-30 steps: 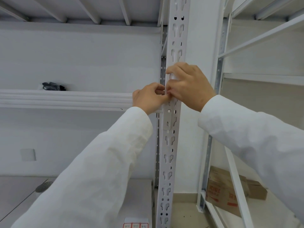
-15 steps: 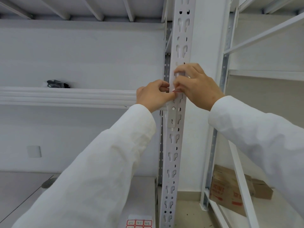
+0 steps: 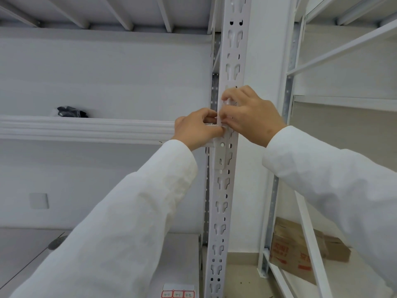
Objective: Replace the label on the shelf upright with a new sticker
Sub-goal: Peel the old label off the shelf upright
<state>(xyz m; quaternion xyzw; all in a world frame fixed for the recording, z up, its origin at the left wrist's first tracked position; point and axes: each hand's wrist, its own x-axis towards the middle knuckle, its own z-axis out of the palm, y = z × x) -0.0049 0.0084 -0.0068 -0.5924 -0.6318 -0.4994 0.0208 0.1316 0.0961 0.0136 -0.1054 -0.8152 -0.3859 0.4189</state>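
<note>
The white perforated shelf upright runs from top to bottom through the middle of the view. Both of my hands meet on it at the height of the shelf beam. My left hand pinches thumb and forefinger at the upright's left edge. My right hand has its fingertips curled onto the upright's face, touching the left fingertips. Between them shows a small pale sliver of the label; the rest is hidden by the fingers. A sheet of red-bordered stickers lies on the lower shelf, below my left sleeve.
A white shelf beam runs left from the upright, with black gloves on the shelf behind it. Cardboard boxes sit low on the right rack. A round dark object lies on the lower left surface.
Both hands stayed pinched at the same spot on the upright. A red edge of the label seen between the fingertips half a second ago is now covered.
</note>
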